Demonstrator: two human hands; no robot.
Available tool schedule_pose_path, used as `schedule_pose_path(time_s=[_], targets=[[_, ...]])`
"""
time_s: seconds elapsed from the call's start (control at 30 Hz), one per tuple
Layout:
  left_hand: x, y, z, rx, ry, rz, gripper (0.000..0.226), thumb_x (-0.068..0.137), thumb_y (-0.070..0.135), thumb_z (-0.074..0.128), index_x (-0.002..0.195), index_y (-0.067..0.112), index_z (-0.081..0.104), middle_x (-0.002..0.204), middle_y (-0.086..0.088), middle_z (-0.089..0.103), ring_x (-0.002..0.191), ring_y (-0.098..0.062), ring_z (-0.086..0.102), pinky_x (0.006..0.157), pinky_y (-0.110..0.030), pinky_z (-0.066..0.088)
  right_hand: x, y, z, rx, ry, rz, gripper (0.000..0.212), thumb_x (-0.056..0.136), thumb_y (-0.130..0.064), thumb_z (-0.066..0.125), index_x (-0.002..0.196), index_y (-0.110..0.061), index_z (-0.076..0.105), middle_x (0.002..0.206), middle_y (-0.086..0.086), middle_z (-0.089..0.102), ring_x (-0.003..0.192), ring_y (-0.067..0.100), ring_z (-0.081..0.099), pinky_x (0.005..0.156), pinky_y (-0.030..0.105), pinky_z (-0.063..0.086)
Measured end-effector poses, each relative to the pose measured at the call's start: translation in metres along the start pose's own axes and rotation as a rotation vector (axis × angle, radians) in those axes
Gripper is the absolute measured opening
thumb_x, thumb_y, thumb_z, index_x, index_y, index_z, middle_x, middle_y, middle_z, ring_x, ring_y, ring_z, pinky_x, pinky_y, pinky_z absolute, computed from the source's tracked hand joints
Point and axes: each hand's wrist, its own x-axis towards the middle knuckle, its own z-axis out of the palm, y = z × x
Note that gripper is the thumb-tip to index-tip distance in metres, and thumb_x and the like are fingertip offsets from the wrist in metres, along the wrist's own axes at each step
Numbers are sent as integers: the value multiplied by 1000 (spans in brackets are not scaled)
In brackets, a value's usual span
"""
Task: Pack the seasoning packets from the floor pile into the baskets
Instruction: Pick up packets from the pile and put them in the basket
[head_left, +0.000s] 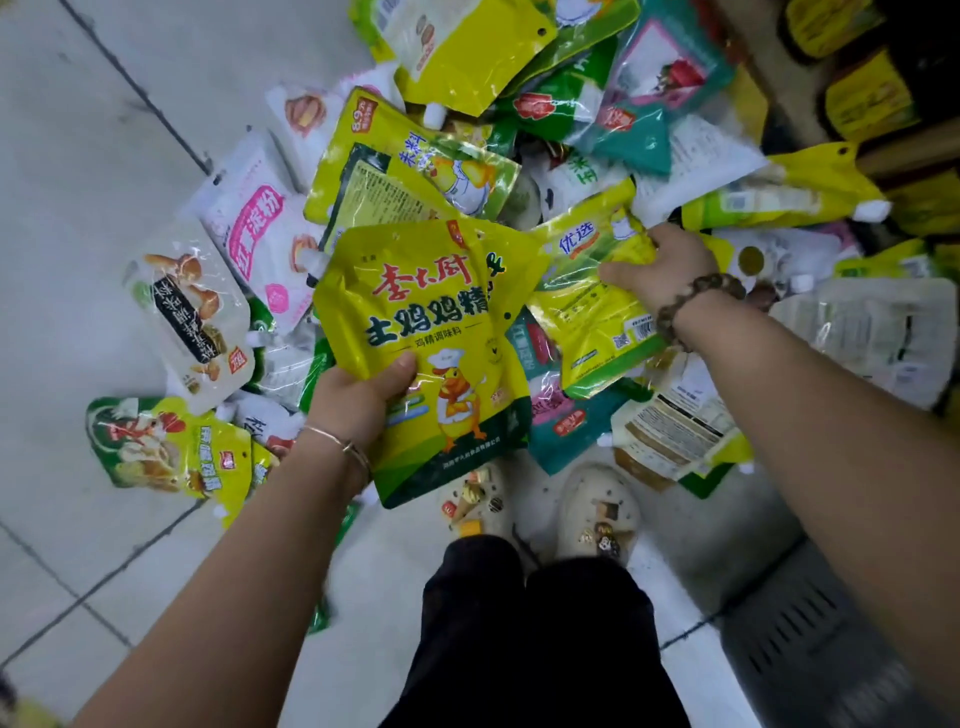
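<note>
A heap of seasoning packets (545, 135) covers the tiled floor ahead of me, mostly yellow, green and white pouches. My left hand (358, 400) grips the lower left edge of a large yellow packet with a cartoon chick (431, 332), lifted above the heap, thumb on its front. My right hand (660, 267) grips a smaller yellow-green packet (587, 312) at its upper right edge, fingers curled over it. No basket is recognisable in view.
My two shoes (597, 509) stand at the near edge of the heap. Bare grey floor tiles (88, 156) lie to the left. Dark shelves with yellow-labelled goods (872, 98) rise at the upper right. A dark slotted object (810, 639) sits at the lower right.
</note>
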Motion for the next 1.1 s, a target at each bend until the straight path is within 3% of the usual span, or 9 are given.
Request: schedule_pose_path(time_s=[0.1,0.3,0.37,0.47,0.57,0.7,0.87,1.0,1.1], targets=[[-19,7,5,62,-11,29,9,84,21,68,82,13,64,71,2,67,58,-13,65,57,-28,52,-43,26,-18,125,129,58,60,79,-38,71,124,-2,53,127,17,55,114,31,52,87,35,41],[-79,19,25,112,-40,125,24,88,14,64,73,12,45,44,10,56,35,8,51,32,-7,35,-134,60,-58,441,325,86,22,80,-24,71,96,-13,62,81,-5,57,67,1,51,57,12,38],[-94,19,29,108,-73,133,20,86,18,67,89,6,51,63,6,66,47,4,61,40,-14,46,-156,67,-70,487,323,100,16,79,-22,72,87,-16,59,79,-2,56,65,1,49,57,17,37],[-126,19,40,186,-101,115,50,82,27,70,116,-3,51,106,-10,66,81,-11,70,66,-33,58,-188,80,-85,539,353,153,27,78,-17,73,102,-8,62,89,3,60,76,11,54,65,21,44],[-159,14,53,197,-174,177,19,85,17,68,96,5,59,73,4,69,53,-2,64,45,-19,50,-222,94,-105,615,396,215,29,76,-15,73,103,-5,64,89,5,63,75,13,58,66,23,47],[-212,7,76,253,-264,263,11,86,11,65,76,11,60,52,12,64,50,0,62,46,-19,51,-270,125,-140,651,518,274,24,74,-20,75,95,-15,65,92,7,66,81,19,63,73,30,52],[-279,-6,117,316,-401,286,17,85,6,64,70,10,59,49,10,62,47,-4,60,52,-31,57,-338,174,-187,571,695,346,39,72,-31,76,100,-5,67,88,8,65,70,3,57,56,19,39],[-319,-20,153,361,-512,280,16,86,1,62,72,9,59,49,8,63,45,-5,61,44,-24,53,-385,207,-208,626,769,420,35,75,-23,75,98,1,65,92,18,66,72,9,57,63,28,47],[-347,-35,185,447,-565,378,19,84,2,65,72,18,63,53,13,65,50,-2,62,52,-23,53,-414,240,-216,672,831,464,27,77,-17,73,98,-1,66,85,10,63,52,-14,52,50,8,40]])
